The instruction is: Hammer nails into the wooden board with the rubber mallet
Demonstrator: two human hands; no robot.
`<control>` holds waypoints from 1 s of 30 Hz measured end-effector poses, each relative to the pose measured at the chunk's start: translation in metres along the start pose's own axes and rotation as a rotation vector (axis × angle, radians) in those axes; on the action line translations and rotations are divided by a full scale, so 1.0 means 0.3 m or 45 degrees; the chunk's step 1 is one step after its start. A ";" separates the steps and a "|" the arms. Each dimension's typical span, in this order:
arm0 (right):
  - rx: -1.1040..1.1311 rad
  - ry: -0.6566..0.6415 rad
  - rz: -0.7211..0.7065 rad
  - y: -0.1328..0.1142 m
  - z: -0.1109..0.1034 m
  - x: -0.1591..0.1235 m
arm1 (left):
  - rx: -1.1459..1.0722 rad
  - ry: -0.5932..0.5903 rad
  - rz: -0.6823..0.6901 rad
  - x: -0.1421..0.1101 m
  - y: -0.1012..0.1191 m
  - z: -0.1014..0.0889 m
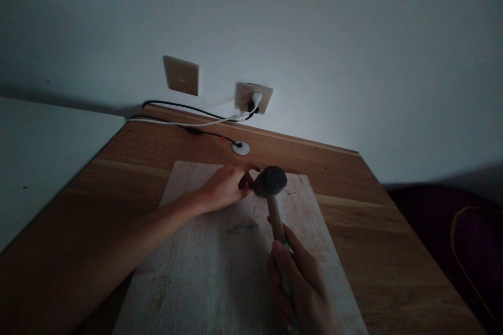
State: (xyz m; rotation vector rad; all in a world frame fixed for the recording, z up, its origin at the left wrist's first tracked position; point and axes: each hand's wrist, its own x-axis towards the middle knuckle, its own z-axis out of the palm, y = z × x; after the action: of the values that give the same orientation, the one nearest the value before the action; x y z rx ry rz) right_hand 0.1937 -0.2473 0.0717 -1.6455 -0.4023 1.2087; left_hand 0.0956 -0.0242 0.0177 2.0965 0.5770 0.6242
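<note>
My right hand (301, 282) is wrapped round the wooden handle of a hammer (271, 188), whose dark head hovers over the far part of a pale board (204, 272). My left hand (226, 186) rests on the board just left of the hammer head, fingers pinched together near it; what they pinch is too small and dark to make out. A few thin nails (241, 228) lie on the board between my hands.
The board lies on a wooden table (377, 235) against a white wall. Black and white cables (188, 120) run along the table's far edge to a wall socket (253, 97). A round grommet (240, 147) sits behind the board. A wall plate (181, 75) is to the left.
</note>
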 end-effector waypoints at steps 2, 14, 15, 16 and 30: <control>0.027 -0.023 -0.022 -0.007 -0.002 -0.004 | -0.022 0.004 -0.007 0.000 -0.008 0.006; 0.041 -0.032 0.009 0.012 -0.004 0.009 | 0.000 -0.012 -0.001 0.000 -0.002 -0.001; 0.047 -0.031 0.012 0.017 -0.003 0.009 | 0.002 -0.009 0.001 0.000 -0.002 -0.001; 0.053 -0.024 0.016 0.020 -0.002 0.009 | 0.004 -0.004 0.000 -0.001 -0.002 -0.001; 0.010 -0.024 0.017 -0.010 -0.001 0.001 | 0.002 0.001 0.034 -0.001 -0.004 0.001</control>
State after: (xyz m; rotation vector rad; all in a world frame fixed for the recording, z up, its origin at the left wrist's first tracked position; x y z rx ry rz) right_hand 0.1949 -0.2460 0.0742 -1.6333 -0.3987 1.2354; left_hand 0.0954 -0.0239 0.0164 2.1085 0.5510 0.6402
